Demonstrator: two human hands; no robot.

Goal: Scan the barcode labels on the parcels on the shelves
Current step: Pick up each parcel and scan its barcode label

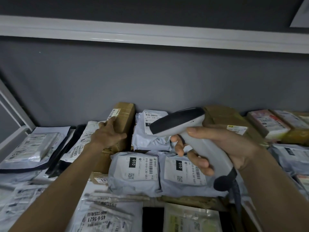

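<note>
The scanner [192, 141] hides part of a grey parcel's label [153, 118].

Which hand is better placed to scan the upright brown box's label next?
The right hand: its grip is already around the scanner, whose nose aims toward the upright brown box. The left hand rests on that box beside its label.

Rear wall [150, 77]: dark grey, matte. A white shelf edge [150, 36] runs horizontally overhead. A white frame post [15, 111] slants at left. Lighting is dim.
</note>
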